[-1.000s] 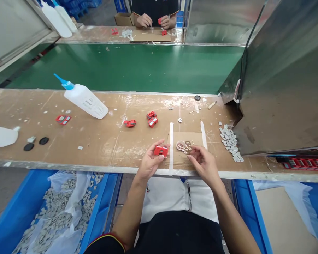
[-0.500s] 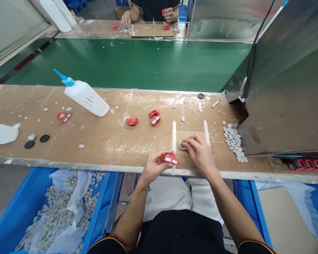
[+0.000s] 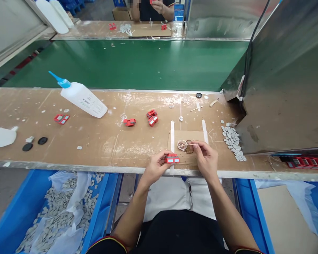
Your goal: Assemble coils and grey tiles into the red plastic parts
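My left hand (image 3: pixel 156 166) is closed round a small red toy vehicle body (image 3: pixel 172 158) with pale window-like panels, close to the bench's front edge. Between the thumb and fingers of my right hand (image 3: pixel 207 159) is a thin pale stick (image 3: pixel 190 144), whose far end reaches into a small round white lid (image 3: pixel 182 145). The lid lies on a cardboard piece (image 3: pixel 188 135), beside a brownish ring-shaped mark. More red vehicle parts (image 3: pixel 153 121) rest farther back, with another red part (image 3: pixel 129 122) to their left.
A white squeeze bottle (image 3: pixel 83 100) lies on the bench, left. Small grey square pieces (image 3: pixel 231 139) are heaped at right, beside a metal housing (image 3: pixel 286 91). Behind runs a green conveyor belt (image 3: pixel 137 63), with a co-worker beyond. Blue bins (image 3: pixel 100 208) flank my lap.
My right hand has shifted slightly right and back from over the lid, so the lid and stick now show clearly. The co-worker's hands have risen off the far bench.
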### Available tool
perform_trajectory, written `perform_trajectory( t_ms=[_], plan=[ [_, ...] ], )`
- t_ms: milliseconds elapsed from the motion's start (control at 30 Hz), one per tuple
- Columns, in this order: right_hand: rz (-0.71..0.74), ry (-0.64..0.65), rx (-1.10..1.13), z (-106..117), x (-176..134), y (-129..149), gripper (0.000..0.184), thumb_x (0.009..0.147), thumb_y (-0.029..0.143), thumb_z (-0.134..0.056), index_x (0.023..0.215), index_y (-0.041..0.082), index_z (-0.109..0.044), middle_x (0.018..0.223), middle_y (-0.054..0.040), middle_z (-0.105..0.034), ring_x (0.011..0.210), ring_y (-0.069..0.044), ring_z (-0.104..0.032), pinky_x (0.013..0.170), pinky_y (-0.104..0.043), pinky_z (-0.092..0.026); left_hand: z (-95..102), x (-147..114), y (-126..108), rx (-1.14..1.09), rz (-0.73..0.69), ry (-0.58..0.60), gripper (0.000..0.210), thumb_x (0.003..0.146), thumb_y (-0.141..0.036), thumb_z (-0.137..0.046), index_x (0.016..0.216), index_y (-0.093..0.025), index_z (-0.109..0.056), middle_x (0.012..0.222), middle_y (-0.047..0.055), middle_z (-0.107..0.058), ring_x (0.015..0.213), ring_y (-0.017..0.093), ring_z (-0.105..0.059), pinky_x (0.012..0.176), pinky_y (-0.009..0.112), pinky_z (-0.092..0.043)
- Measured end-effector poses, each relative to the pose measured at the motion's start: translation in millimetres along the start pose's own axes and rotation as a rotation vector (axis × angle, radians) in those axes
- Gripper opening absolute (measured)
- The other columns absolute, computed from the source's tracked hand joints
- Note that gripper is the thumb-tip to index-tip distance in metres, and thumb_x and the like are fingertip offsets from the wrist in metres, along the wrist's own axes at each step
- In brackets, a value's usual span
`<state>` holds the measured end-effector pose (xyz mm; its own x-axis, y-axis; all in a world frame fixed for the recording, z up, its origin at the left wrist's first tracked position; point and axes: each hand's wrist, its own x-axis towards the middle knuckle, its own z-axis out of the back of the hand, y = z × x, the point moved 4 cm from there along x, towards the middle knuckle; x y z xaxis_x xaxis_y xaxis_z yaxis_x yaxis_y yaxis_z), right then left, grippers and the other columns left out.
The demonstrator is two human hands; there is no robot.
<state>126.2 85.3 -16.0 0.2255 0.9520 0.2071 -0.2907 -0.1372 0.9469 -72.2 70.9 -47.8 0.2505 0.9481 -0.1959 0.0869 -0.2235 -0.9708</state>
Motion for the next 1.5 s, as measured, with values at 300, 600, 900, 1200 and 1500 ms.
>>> perform_trajectory(
  t_ms=[300,600,900,1200,1500],
  plan=[
    [0.142,0.137,-0.1,-6.3,-19.9,34.8,0.02,0.096,0.033,-0.059,0.091,0.023,-0.076,0.087,-0.0058,-0.08,0.079,-0.022,-0.076,0.073,-0.033,-0.062,-3.2,-2.4,-3.3,0.049,-0.019,-0.008,0.028,0.077,-0.03,-0.081,0.099,-0.015,-0.072,0.093,0.007,-0.076,0.084,0.019,-0.073,0.081,0.029,-0.058],
    [0.323,0.195,-0.127,-19.1,-27.3,38.9,0.017,0.099,0.023,-0.056,0.097,0.023,-0.072,0.09,-0.0038,-0.079,0.083,-0.018,-0.075,0.074,-0.029,-0.061,-2.9,-3.0,-5.6,0.064,-0.025,0.009,0.027,0.078,-0.03,-0.079,0.1,-0.015,-0.072,0.089,0.006,-0.075,0.08,0.018,-0.07,0.076,0.027,-0.057],
    [0.437,0.237,-0.197,-19.3,-26.7,46.4,0.02,0.101,0.02,-0.051,0.098,0.023,-0.07,0.089,-0.0058,-0.077,0.081,-0.018,-0.073,0.073,-0.031,-0.06,-4.0,-4.0,-6.4,0.062,-0.037,0.017,0.026,0.079,-0.03,-0.078,0.1,-0.015,-0.073,0.095,0.008,-0.077,0.085,0.019,-0.072,0.083,0.029,-0.058],
    [0.341,0.23,-0.191,-17.5,-23.0,43.1,0.021,0.099,0.025,-0.052,0.093,0.024,-0.072,0.086,-0.0051,-0.077,0.079,-0.02,-0.073,0.073,-0.033,-0.06,-3.4,-3.9,-5.0,0.051,-0.033,0.03,0.029,0.079,-0.032,-0.079,0.101,-0.015,-0.072,0.095,0.008,-0.077,0.086,0.02,-0.073,0.083,0.029,-0.058],
    [0.244,0.014,-0.218,-6.5,0.2,17.9,0.02,0.098,0.031,-0.055,0.091,0.023,-0.073,0.09,-0.0075,-0.072,0.085,-0.022,-0.069,0.075,-0.036,-0.058,-0.5,-4.1,-1.8,0.079,-0.048,0.003,0.028,0.078,-0.031,-0.079,0.1,-0.015,-0.072,0.093,0.008,-0.077,0.085,0.02,-0.072,0.079,0.029,-0.059]
  ],
)
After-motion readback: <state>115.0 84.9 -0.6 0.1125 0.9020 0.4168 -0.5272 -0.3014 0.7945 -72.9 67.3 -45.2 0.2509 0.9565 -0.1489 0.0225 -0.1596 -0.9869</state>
